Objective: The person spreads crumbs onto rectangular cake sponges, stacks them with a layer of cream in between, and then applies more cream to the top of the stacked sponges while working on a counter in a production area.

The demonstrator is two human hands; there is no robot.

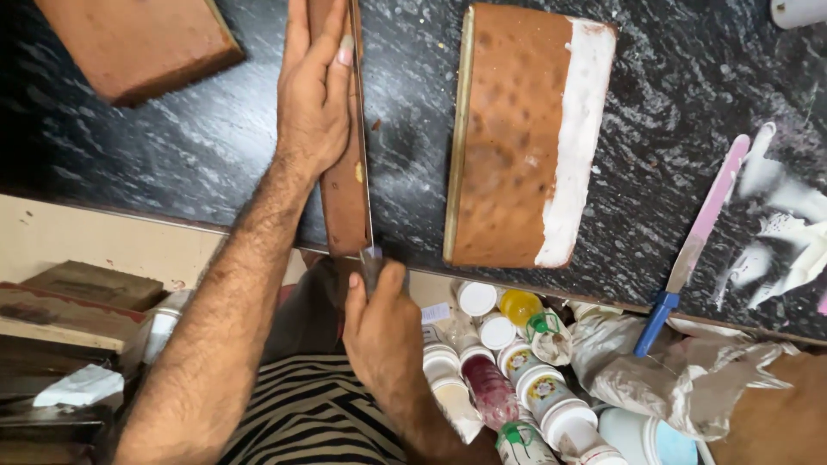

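On speckled black stone counter [172, 155], left hand [312, 103] flattening spongy brown cake strip [345, 194], right hand [379, 327] gripping knife [369, 232]

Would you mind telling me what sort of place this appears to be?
Probably a bakery or cake-making kitchen: sponge cake slabs lie on a dark stone counter, one part-iced white, with a cream-smeared palette knife and small jars of colouring below.

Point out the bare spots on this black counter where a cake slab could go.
Bare stone lies between the strip under the left hand and the half-iced slab, and left of that hand below the corner slab. Right of the iced slab it is bare until the cream smears and spatula.
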